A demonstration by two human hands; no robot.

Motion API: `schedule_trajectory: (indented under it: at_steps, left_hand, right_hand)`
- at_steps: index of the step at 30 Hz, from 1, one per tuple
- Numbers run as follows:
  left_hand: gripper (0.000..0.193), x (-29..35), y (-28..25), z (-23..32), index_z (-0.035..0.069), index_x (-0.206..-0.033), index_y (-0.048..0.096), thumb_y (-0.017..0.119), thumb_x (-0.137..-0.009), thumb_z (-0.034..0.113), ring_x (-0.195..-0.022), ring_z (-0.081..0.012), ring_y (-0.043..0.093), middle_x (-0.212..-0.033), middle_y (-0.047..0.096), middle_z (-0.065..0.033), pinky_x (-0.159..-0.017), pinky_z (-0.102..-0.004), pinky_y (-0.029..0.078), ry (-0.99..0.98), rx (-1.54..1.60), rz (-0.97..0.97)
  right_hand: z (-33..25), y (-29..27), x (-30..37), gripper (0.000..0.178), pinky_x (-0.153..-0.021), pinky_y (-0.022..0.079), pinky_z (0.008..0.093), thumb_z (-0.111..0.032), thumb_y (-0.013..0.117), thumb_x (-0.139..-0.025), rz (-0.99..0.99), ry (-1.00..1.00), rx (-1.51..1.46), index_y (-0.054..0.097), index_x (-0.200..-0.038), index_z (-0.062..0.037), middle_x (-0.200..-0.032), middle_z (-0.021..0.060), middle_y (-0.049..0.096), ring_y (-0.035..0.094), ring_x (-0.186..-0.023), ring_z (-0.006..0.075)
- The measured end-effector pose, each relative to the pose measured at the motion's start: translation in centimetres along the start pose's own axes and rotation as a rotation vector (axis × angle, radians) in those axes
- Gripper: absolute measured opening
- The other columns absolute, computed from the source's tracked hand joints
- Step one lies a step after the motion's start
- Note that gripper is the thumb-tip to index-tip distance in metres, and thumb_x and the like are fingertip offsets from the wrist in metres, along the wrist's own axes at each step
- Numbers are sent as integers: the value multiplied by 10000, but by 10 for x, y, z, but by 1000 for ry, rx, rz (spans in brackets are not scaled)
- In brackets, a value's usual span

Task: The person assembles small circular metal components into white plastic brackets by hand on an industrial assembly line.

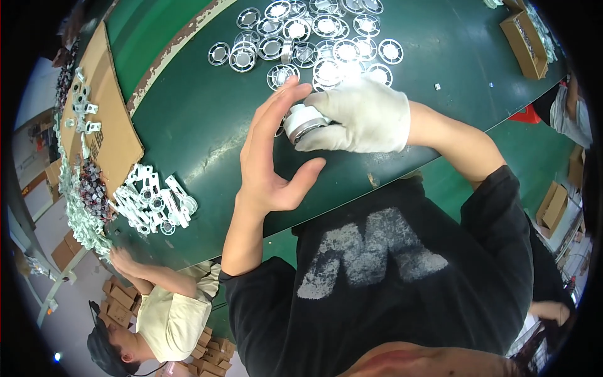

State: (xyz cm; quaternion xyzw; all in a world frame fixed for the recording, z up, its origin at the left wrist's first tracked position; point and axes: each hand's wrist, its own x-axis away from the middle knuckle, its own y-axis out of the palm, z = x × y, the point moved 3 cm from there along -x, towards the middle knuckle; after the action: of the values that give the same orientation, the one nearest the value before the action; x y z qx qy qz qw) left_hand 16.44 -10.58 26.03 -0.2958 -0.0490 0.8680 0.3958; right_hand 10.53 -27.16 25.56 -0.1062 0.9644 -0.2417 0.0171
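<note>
Here we are with one white round piece (304, 122) in play, held over the green table (201, 119); our gloved right hand (367, 119) has thumb and fingers clamped on it, while our bare left hand (270, 169) curves just beside, its thumb well apart from the fingers; we judge this one unfinished, and whether the silver discs (304, 54) beyond are done or waiting, we can't tell; they crowd the far side; leftward, a heap of white parts (154, 201) and a cardboard sheet (116, 132) limit our room.
</note>
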Motion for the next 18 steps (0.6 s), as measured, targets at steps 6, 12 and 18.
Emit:
schedule_trajectory:
  at_steps: [6, 12, 18]
  left_hand:
    - [445, 5, 7, -2, -53, -1246, 661, 806, -850, 88, -1197, -300, 653, -1311, 654, -222, -1009, -377, 517, -182, 350, 69]
    - [348, 2, 3, 1, -57, -1126, 732, 823, -794, -8, -1139, -283, 691, -1227, 709, -214, -976, -365, 544, -203, 307, 78]
    - [319, -30, -28, -21, 27, -1087, 781, 846, -778, 68, -1104, -211, 639, -1184, 694, -95, -958, -319, 508, -243, 174, -116]
  right_hand:
    - [-5, 7, 6, 283, -521, 531, 433, -415, 709, -875, 255, -250, 443, 663, -916, -138, -640, 84, 646, 675, -584, 322]
    - [-5, 8, 9, 259, -518, 526, 434, -369, 746, -821, 271, -266, 551, 656, -892, -137, -620, 86, 632, 679, -590, 318]
    - [-6, 5, 2, 401, -638, 557, 438, -447, 681, -912, 262, -66, 344, 634, -1117, -106, -769, 145, 682, 710, -735, 336]
